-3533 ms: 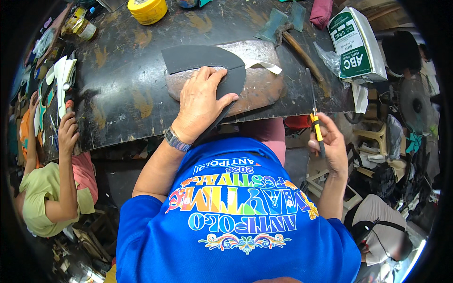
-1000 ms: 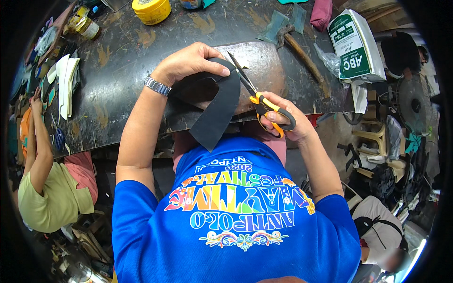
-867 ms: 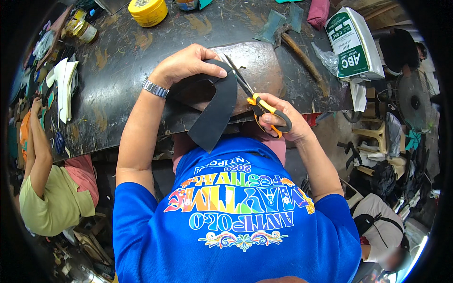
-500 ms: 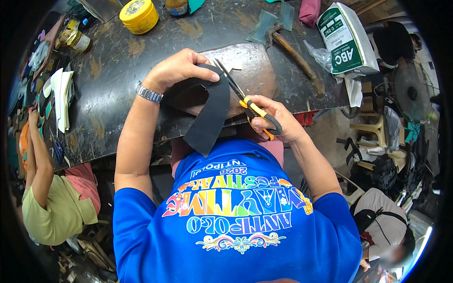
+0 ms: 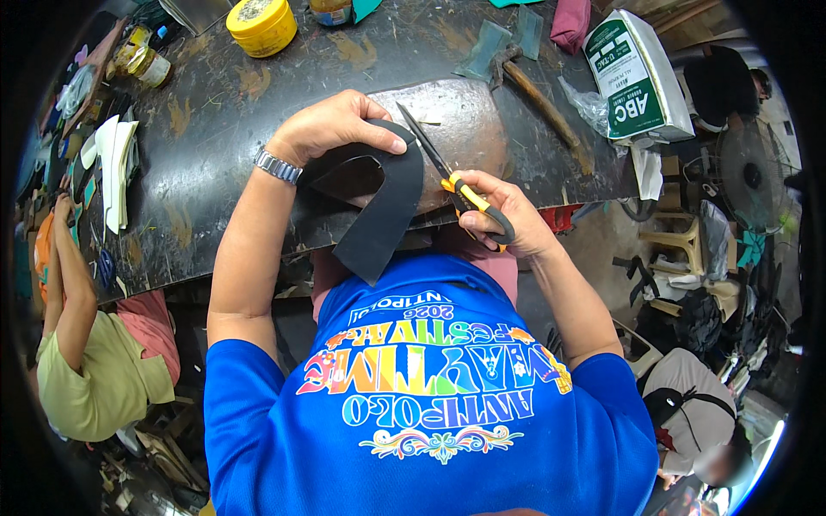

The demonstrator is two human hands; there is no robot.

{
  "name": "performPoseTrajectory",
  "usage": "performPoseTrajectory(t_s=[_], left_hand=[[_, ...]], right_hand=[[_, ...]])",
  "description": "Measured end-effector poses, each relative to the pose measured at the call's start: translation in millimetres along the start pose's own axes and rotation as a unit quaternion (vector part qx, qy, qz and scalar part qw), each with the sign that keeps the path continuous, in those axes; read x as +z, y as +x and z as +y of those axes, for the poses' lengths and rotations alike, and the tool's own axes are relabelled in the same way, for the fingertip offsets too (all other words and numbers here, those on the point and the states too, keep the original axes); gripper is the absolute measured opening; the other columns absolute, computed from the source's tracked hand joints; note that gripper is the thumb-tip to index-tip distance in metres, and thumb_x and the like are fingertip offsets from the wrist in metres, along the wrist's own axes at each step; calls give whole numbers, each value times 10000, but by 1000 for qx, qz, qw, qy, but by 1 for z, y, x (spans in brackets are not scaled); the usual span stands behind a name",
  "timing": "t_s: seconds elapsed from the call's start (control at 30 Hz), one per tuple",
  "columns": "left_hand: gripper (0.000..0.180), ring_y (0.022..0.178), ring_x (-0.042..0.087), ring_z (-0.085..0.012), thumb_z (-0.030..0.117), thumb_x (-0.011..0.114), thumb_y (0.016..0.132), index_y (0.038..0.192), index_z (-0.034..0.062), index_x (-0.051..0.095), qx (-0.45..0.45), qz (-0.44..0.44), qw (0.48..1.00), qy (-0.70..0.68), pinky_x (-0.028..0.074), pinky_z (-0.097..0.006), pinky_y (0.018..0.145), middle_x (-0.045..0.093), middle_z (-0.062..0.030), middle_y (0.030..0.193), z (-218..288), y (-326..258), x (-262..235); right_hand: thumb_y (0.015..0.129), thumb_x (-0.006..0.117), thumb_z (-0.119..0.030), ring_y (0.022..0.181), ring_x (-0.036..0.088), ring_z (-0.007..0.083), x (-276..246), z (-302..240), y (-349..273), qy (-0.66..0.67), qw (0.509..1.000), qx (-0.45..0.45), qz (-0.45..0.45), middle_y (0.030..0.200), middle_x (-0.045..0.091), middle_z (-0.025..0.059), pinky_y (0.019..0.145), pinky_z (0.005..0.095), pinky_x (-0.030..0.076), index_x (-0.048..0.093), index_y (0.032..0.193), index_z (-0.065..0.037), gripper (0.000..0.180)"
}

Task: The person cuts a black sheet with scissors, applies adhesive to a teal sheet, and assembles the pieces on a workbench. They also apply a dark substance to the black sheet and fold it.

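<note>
My left hand point(image 5: 331, 129) pinches the top of the black sheet point(image 5: 387, 211) at the near edge of the dark worktable point(image 5: 215, 112); its long axis hangs down toward my chest. My right hand point(image 5: 503, 215) grips the yellow-handled scissors point(image 5: 443, 172), blades pointing up-left, just beside the sheet.

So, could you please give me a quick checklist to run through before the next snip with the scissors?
1. Left hand pinches the dark sheet: ok.
2. Right hand has a full grip on the scissors by their handles: ok.
3. Blades open at the sheet's edge: cannot tell, they look nearly closed.
4. Left fingertips away from the blades: not ok, they sit close.
5. Cut line marked on the sheet: cannot tell.
6. Hammer out of the way on the worktable: ok.
</note>
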State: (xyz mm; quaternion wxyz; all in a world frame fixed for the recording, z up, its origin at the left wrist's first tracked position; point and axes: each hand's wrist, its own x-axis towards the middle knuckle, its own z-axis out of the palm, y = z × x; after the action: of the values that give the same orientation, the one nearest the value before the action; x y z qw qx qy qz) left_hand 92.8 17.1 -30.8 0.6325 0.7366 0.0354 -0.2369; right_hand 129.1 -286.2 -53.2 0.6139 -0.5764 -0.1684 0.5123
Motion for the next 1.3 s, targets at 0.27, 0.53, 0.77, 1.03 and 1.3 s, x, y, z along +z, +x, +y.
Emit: performPoseTrajectory(t_s=[0.27, 0.53, 0.77, 1.03, 1.3], left_hand=[[198, 857, 652, -84, 211, 735, 896, 1034, 75, 696, 179, 275, 926, -187, 503, -209, 792, 708, 1, 950, -4, -30, -34], [156, 782, 637, -57, 143, 632, 964, 1115, 103, 627, 154, 173, 845, -482, 506, -202, 665, 687, 21, 960, -51, -36, 7], [326, 935, 678, -123, 90, 581, 973, 1294, 47, 545, 165, 143, 811, -542, 562, -248, 813, 679, -57, 1127, -60, -49, 34], [402, 968, 679, -124, 50, 645, 927, 1313, 97, 543, 248, 141, 831, -477, 589, -259, 798, 662, -54, 1158, -39, -31, 69], [387, 938, 672, -114, 51, 679, 915, 1287, 75, 576, 223, 219, 851, -422, 594, -243, 725, 665, -41, 1126, -38, -27, 84]], right_hand=[[777, 823, -408, 540, 565, 128, 25, -10, -26, 156, 985, -71, -31, 745, 598, 89, 465, 232, 458, 408, 1414, -37, 846], [855, 742, -218, 565, 562, 112, 32, 12, -9, 113, 993, -19, -24, 733, 576, 52, 477, 230, 446, 436, 1386, -58, 633], [718, 851, -436, 490, 514, 142, -16, 16, -29, 262, 951, -111, -122, 699, 564, 97, 423, 229, 402, 387, 1415, 27, 957], [674, 857, -461, 574, 568, 131, 12, 25, -29, 112, 993, -6, -31, 731, 592, 91, 459, 214, 437, 465, 1340, 16, 909], [694, 814, -409, 596, 559, 119, 21, 23, -17, 75, 995, -29, -56, 761, 570, 87, 514, 211, 459, 445, 1348, 18, 864]])
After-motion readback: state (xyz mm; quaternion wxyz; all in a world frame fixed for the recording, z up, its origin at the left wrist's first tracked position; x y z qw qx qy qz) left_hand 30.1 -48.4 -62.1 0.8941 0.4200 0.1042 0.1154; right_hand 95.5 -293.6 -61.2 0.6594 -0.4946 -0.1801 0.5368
